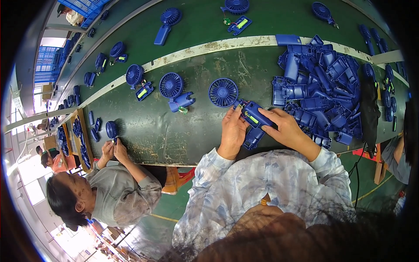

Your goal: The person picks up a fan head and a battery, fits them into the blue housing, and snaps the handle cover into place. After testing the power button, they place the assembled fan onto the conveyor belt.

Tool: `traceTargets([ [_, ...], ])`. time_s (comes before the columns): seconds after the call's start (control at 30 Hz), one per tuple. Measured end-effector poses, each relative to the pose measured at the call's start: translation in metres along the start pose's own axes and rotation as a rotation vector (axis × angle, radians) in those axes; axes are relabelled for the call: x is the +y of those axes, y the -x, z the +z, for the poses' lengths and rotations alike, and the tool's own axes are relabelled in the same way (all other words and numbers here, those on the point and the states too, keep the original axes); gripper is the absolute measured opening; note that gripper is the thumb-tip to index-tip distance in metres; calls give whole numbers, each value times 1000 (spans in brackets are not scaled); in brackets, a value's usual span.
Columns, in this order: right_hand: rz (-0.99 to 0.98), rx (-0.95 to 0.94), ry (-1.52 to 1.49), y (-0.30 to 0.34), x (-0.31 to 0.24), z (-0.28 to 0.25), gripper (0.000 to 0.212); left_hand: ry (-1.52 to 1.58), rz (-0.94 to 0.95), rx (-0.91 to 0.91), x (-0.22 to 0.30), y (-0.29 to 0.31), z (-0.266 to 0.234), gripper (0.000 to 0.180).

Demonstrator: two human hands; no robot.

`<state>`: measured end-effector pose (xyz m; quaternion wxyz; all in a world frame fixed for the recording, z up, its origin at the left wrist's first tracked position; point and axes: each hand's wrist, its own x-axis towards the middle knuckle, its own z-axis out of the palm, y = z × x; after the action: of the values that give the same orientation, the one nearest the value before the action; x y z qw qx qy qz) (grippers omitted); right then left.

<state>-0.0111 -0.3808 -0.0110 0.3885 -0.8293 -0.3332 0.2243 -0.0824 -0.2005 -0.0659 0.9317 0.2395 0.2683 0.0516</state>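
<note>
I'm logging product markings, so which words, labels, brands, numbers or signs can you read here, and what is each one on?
None can be read.
Held handle: no legible text.
Battery in it: any print is too small to read.
Fans on the bench: no legible text.
Shell pile: no legible text.
White panel, far left: any marks are too small and blurred to read.
</note>
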Motion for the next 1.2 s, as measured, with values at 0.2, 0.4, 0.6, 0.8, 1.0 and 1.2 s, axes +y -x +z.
traceTargets([
  [0.2,-90,117,0,-5,2,-4,50,51,-26,-1,0,-2,-6,14],
  [0.4,-291,267,349,-11,-25,-2,58,93,-65,-45,2,-1,-12,25],
  [0.6,-314,234,443,-18,-27,18,59,93,-90,-82,7,4,1,41],
  [0.8,-330,256,527,-20,-26,24,57,86,-75,-117,6,4,1,50],
  [1.0,-323,251,542,-19,-26,24,56,-47,22,-150,3,7,3,40],
  [1.2,-325,237,535,-19,-28,23,55,-106,59,-111,-4,7,5,33],
])
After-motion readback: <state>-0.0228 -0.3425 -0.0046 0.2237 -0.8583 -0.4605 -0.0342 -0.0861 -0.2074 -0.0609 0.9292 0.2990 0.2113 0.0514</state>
